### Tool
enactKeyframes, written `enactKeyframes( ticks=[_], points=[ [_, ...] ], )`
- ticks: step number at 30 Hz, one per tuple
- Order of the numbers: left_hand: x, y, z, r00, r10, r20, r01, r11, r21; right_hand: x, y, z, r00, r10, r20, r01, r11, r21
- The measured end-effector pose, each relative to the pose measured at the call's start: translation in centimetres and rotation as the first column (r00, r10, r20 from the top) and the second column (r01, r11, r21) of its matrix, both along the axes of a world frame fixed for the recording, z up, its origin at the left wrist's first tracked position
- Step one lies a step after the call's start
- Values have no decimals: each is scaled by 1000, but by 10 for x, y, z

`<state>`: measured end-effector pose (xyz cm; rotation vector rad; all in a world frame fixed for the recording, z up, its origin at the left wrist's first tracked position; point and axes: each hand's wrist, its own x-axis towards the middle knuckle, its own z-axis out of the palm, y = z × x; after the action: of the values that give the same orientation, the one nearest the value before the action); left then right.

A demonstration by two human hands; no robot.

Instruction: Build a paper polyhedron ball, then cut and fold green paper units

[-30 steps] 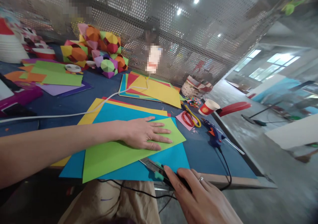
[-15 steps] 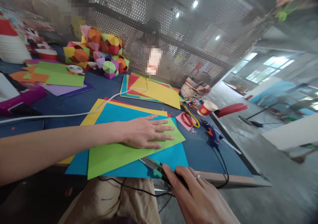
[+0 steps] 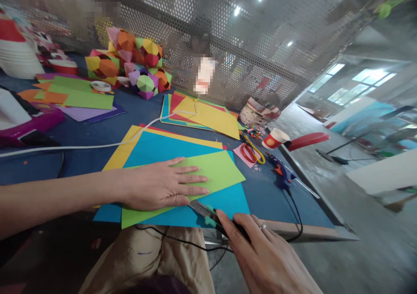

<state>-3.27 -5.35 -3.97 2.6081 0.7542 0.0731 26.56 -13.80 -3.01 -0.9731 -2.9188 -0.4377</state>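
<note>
Since the earlier frame, the left hand (image 3: 163, 184) has slid back along a green sheet (image 3: 224, 168), where it presses palm down, its grip spread flat and clasping nothing. The right hand (image 3: 260, 246) wraps its grip around a knife (image 3: 210, 214), tip just beside the left hand. The green sheet lies atop a blue sheet (image 3: 228, 200) on the tabletop (image 3: 276, 209), near a glue gun (image 3: 284, 176).

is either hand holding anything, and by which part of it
The right hand grips a box cutter by its dark handle. The left hand grips nothing; it lies flat on the green paper.
</note>
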Motion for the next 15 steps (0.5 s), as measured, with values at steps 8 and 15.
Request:
enactKeyframes(
  ticks=[8,15],
  points=[
    [1,1,1,1000,7,8,-7,1000,-20,3,-2,-3,999,-18,32,18,1000,-2],
    [-1,1,-1,1000,-2,18,2,1000,-12,1,-3,-2,999,-13,30,13,1000,3]
  ],
)
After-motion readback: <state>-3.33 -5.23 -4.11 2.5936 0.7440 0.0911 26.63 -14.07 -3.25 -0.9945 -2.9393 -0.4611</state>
